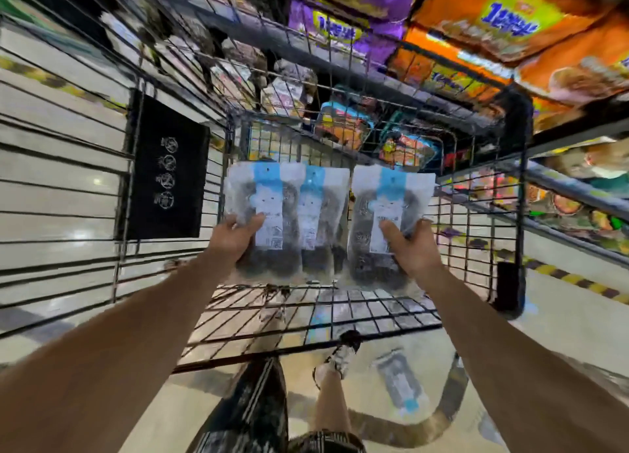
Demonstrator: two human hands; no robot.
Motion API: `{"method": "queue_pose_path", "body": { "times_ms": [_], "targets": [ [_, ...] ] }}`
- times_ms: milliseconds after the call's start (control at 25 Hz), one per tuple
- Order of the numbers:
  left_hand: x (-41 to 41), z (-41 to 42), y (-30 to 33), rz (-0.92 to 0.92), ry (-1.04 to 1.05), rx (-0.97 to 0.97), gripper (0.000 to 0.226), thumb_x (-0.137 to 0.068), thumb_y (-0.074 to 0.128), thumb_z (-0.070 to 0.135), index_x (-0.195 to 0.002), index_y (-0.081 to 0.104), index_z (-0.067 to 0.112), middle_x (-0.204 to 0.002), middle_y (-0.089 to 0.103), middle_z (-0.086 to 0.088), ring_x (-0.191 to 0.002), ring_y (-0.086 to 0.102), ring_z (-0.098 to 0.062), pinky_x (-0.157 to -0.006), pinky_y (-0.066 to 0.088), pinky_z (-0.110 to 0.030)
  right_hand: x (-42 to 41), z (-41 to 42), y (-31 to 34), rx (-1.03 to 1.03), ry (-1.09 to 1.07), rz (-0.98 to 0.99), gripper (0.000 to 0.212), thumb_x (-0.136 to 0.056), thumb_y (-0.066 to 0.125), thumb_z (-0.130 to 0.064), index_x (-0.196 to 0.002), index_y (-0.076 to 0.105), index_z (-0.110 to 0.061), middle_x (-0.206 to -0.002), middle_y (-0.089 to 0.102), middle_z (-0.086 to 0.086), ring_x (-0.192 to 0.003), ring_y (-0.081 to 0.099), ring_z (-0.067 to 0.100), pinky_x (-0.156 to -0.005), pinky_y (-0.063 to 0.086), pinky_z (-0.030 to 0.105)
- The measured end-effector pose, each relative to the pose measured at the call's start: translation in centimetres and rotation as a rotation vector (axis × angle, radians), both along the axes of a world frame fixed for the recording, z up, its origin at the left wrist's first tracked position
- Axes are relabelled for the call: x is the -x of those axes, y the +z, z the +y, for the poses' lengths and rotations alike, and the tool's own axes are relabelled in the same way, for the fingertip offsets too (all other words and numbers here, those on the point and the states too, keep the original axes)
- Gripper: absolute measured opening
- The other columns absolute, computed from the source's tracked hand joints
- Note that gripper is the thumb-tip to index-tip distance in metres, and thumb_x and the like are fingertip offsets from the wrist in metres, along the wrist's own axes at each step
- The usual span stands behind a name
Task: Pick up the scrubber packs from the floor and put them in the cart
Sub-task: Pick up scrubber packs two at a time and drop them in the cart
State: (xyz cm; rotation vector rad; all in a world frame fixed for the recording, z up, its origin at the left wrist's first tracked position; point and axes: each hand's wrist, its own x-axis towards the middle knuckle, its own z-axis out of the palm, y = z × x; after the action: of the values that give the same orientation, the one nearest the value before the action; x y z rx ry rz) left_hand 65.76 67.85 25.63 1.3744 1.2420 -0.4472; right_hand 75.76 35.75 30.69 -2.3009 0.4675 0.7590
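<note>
My left hand grips two overlapping clear scrubber packs with blue-and-white labels and dark scrubbers inside. A third scrubber pack of the same kind is held by my right hand, thumb on its front. All three packs hang upright, side by side, over the black wire cart, just above its mesh floor. One more scrubber pack lies flat on the glossy floor behind the cart, to the right of my feet.
The cart's tall wire sides rise left and right, with a black sign on the left wall. Snack packets lie at the cart's far end. Shelves of orange and purple bags stand on the right. Yellow-black tape marks the floor edge.
</note>
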Motion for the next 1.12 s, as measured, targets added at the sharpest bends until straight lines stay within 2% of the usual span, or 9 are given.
{"method": "queue_pose_path", "body": {
  "times_ms": [80,200,360,520,640,760,840,920,1120],
  "targets": [
    [-0.1,0.1,-0.5,0.028,-0.113,-0.03,0.063,-0.078,0.078,0.057,-0.115,0.069,0.007,-0.113,0.072,-0.013,-0.108,0.068,-0.03,-0.098,0.054,-0.04,0.4,-0.1,-2.1,0.039,0.0,0.034,0.08,-0.075,0.063,-0.079,-0.116,0.063,-0.011,-0.098,0.074,0.007,-0.083,0.07,0.025,-0.071,0.056,0.036],
    [-0.9,0.3,-0.6,0.099,-0.292,-0.117,0.054,-0.095,0.068,0.037,-0.133,0.057,0.0,-0.127,0.065,-0.023,-0.118,0.062,-0.04,-0.104,0.05,-0.051,-0.2,-0.2,-3.2,0.168,-0.055,0.139,0.07,-0.085,0.072,-0.059,-0.126,0.054,-0.005,-0.113,0.07,0.015,-0.096,0.069,0.032,-0.069,0.05,0.032],
    [-2.0,-0.6,3.0,0.112,-0.407,-0.2,0.052,-0.096,0.068,0.022,-0.139,0.049,0.002,-0.129,0.062,-0.02,-0.117,0.061,-0.039,-0.094,0.048,-0.043,-0.7,0.4,0.4,0.334,0.018,0.202,0.061,-0.092,0.072,-0.037,-0.134,0.043,-0.004,-0.125,0.065,0.022,-0.114,0.064,0.04,-0.082,0.05,0.039],
    [-2.5,-1.4,8.9,0.087,-0.487,-0.232,0.047,-0.099,0.063,0.029,-0.139,0.052,0.007,-0.129,0.064,-0.017,-0.102,0.066,-0.033,-0.084,0.053,-0.035,0.5,1.7,7.3,0.34,0.171,0.088,0.056,-0.093,0.066,-0.045,-0.134,0.05,-0.01,-0.115,0.07,0.021,-0.107,0.067,0.039,-0.086,0.056,0.044],
    [-2.0,-2.0,16.4,-0.018,-0.682,-0.39,0.045,-0.099,0.059,0.039,-0.137,0.057,0.015,-0.133,0.062,-0.017,-0.11,0.066,-0.037,-0.094,0.054,-0.043,2.9,2.0,15.2,0.348,0.24,-0.161,0.043,-0.093,0.06,-0.041,-0.121,0.063,-0.008,-0.107,0.07,0.021,-0.1,0.067,0.04,-0.08,0.056,0.043],
    [-1.4,-2.9,21.9,-0.138,-0.956,-0.595,0.04,-0.099,0.05,0.045,-0.129,0.06,0.02,-0.125,0.063,-0.011,-0.11,0.065,-0.034,-0.091,0.053,-0.04,5.9,1.9,20.0,0.379,0.311,-0.436,0.041,-0.09,0.055,-0.039,-0.102,0.07,-0.003,-0.094,0.072,0.017,-0.088,0.067,0.04,-0.075,0.054,0.043],
    [-0.4,-4.6,26.2,-0.275,-1.077,-0.696,0.039,-0.094,0.047,0.048,-0.116,0.066,0.022,-0.117,0.067,-0.007,-0.105,0.068,-0.031,-0.089,0.055,-0.041,9.0,1.3,23.2,0.429,0.324,-0.547,0.048,-0.092,0.049,-0.042,-0.105,0.07,-0.002,-0.097,0.072,0.018,-0.091,0.067,0.04,-0.079,0.053,0.045],
    [0.7,-7.6,29.0,-0.4,-1.244,-0.87,0.044,-0.091,0.047,0.048,-0.118,0.069,0.022,-0.122,0.066,-0.009,-0.108,0.064,-0.034,-0.091,0.053,-0.045,12.2,-0.2,25.2,0.492,0.31,-0.588,0.052,-0.094,0.045,-0.046,-0.109,0.07,-0.003,-0.104,0.071,0.018,-0.096,0.064,0.042,-0.085,0.051,0.047],
    [3.6,-14.6,33.1,-0.622,-1.455,-1.049,0.048,-0.085,0.048,0.05,-0.114,0.07,0.019,-0.126,0.062,-0.02,-0.11,0.059,-0.042,-0.088,0.048,-0.056,19.2,-3.7,27.6,0.595,0.176,-0.546,0.063,-0.091,0.044,-0.055,-0.132,0.067,-0.012,-0.134,0.066,0.017,-0.128,0.052,0.053,-0.102,0.045,0.06]
  ]
}}
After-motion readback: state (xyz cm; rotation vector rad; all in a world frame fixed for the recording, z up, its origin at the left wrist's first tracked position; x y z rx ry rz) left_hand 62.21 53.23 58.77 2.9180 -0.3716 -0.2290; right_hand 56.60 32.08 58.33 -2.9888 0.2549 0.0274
